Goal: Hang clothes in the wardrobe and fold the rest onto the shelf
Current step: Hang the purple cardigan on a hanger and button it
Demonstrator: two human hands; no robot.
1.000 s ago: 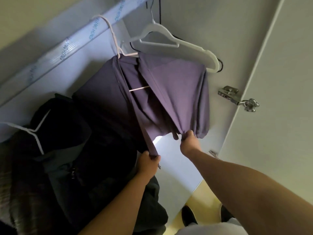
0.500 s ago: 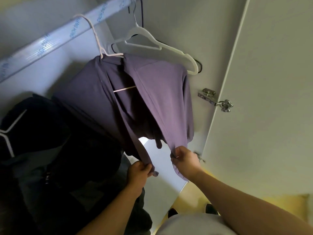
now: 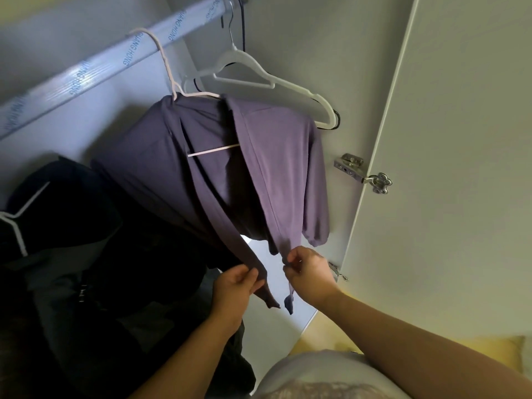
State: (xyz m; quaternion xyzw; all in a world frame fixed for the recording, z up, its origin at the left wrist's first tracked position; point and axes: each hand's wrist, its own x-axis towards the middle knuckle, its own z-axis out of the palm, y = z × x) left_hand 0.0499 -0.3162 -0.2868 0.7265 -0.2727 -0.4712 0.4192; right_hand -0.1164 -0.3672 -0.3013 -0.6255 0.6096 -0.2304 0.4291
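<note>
Cardigan (image 3: 282, 168) hangs on pink hanger (image 3: 161, 57) from rail (image 3: 86, 73), 12 o'clock of hands | left hand (image 3: 234, 289) pinches left front band | right hand (image 3: 309, 273) pinches right hem | probably pulling both fronts straight so it hangs even.

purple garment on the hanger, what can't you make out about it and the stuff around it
All in the head view:
- Purple garment: its back is turned away, and its lower front edges are covered by the left hand and right hand.
- Dark clothes: too dim to count or identify.
- Rail: cut off by the left edge.
- Shelf: not in view.
</note>
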